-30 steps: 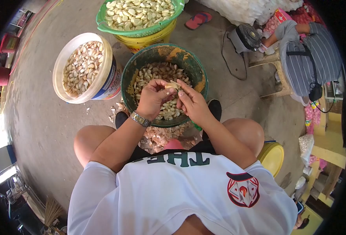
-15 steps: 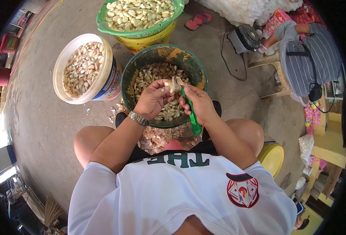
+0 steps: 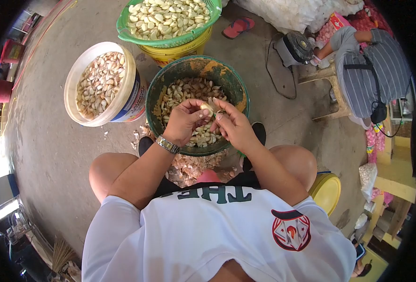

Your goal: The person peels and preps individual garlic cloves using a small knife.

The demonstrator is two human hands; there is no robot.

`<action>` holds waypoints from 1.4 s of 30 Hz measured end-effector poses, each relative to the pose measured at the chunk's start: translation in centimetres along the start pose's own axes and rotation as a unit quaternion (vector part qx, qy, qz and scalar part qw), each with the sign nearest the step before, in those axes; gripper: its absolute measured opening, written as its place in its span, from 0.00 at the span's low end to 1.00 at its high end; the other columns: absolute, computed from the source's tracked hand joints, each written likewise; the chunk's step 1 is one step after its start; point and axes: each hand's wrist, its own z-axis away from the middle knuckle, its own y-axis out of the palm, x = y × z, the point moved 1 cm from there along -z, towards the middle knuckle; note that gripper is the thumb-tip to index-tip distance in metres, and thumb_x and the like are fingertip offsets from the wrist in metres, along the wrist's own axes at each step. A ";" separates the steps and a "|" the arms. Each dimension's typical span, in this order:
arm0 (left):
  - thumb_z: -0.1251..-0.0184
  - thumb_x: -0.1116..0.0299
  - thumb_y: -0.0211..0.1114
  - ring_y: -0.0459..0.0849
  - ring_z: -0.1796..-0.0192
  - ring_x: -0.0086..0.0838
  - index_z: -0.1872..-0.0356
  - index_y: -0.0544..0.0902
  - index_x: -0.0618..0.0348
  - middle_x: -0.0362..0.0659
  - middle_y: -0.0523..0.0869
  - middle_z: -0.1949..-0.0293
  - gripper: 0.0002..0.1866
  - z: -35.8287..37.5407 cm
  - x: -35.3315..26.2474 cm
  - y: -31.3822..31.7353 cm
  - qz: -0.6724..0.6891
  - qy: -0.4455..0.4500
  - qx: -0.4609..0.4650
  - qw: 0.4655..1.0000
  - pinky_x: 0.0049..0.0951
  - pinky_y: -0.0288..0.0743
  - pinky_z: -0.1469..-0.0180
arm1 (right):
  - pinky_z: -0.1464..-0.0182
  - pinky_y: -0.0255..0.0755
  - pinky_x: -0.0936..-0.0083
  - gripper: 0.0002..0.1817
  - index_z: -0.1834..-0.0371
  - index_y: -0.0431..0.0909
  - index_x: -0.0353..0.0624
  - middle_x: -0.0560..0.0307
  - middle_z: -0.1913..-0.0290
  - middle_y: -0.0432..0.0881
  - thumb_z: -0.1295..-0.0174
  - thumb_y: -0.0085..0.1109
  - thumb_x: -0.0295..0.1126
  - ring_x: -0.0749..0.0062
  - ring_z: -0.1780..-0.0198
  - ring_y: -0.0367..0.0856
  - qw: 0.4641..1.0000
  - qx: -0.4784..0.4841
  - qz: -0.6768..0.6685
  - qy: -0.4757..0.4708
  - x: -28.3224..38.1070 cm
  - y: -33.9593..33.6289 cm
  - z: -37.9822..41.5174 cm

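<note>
My left hand (image 3: 182, 126), with a metal watch on its wrist, pinches a pale garlic clove (image 3: 207, 109) over a dark green tub (image 3: 236, 89). My right hand (image 3: 235, 127) meets it from the right, fingertips closed at the clove and its papery skin (image 3: 212, 101). A green-handled knife (image 3: 242, 154) lies mostly hidden beneath this hand; only a bit of green shows, its blade barely if at all. Loose garlic cloves (image 3: 203, 137) fill the lower part of the tub under both hands.
Left of the tub stands a white bucket (image 3: 70, 101) of unpeeled cloves. Beyond, a green basket (image 3: 121, 29) of peeled cloves rests on a yellow bucket (image 3: 189, 50). Skins (image 3: 194, 165) litter the floor between my feet. A person (image 3: 382, 70) sits at right.
My right hand has turned over and its fingers have closed in on the clove. The knife's green handle, plainly visible before, is now mostly covered. My left hand has barely moved.
</note>
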 end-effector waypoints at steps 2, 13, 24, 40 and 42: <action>0.47 0.76 0.60 0.78 0.70 0.20 0.67 0.73 0.58 0.38 0.79 0.71 0.07 0.1 0.0 0.1 0.001 -0.001 -0.005 1.000 0.18 0.73 0.69 | 0.71 0.65 0.86 0.23 0.42 0.57 0.37 0.59 0.73 0.76 0.42 0.46 0.28 0.82 0.73 0.73 1.000 -0.007 0.023 -0.018 -0.3 0.1 0.0; 0.47 0.75 0.60 0.78 0.72 0.21 0.68 0.73 0.59 0.38 0.79 0.73 0.06 -0.1 0.6 -0.7 0.038 -0.047 -0.003 0.998 0.18 0.72 0.70 | 0.75 0.60 0.90 0.23 0.42 0.57 0.40 0.61 0.73 0.76 0.42 0.47 0.26 0.88 0.78 0.66 0.996 -0.011 0.070 -0.058 -0.4 0.3 0.0; 0.46 0.74 0.60 0.78 0.71 0.22 0.67 0.74 0.59 0.39 0.79 0.73 0.06 -0.2 0.6 -0.8 0.019 -0.064 0.005 0.998 0.18 0.71 0.70 | 0.71 0.68 0.85 0.15 0.51 0.70 0.39 0.56 0.72 0.79 0.43 0.49 0.27 0.81 0.74 0.74 0.994 -0.042 0.083 -0.064 -1.2 0.5 0.1; 0.44 0.75 0.58 0.78 0.68 0.23 0.64 0.72 0.60 0.40 0.78 0.69 0.07 0.3 -0.3 -0.9 0.099 -0.051 0.078 0.991 0.19 0.73 0.67 | 0.73 0.65 0.88 0.21 0.43 0.60 0.38 0.57 0.73 0.76 0.40 0.46 0.29 0.84 0.76 0.69 0.999 0.011 -0.023 -0.029 0.2 0.3 0.3; 0.45 0.75 0.58 0.78 0.68 0.23 0.65 0.72 0.60 0.40 0.78 0.69 0.07 0.1 -0.1 -1.0 0.094 -0.044 0.090 0.991 0.19 0.73 0.67 | 0.70 0.66 0.86 0.21 0.43 0.61 0.38 0.57 0.72 0.77 0.41 0.47 0.27 0.83 0.74 0.71 0.999 0.015 0.022 -0.047 0.2 0.4 0.2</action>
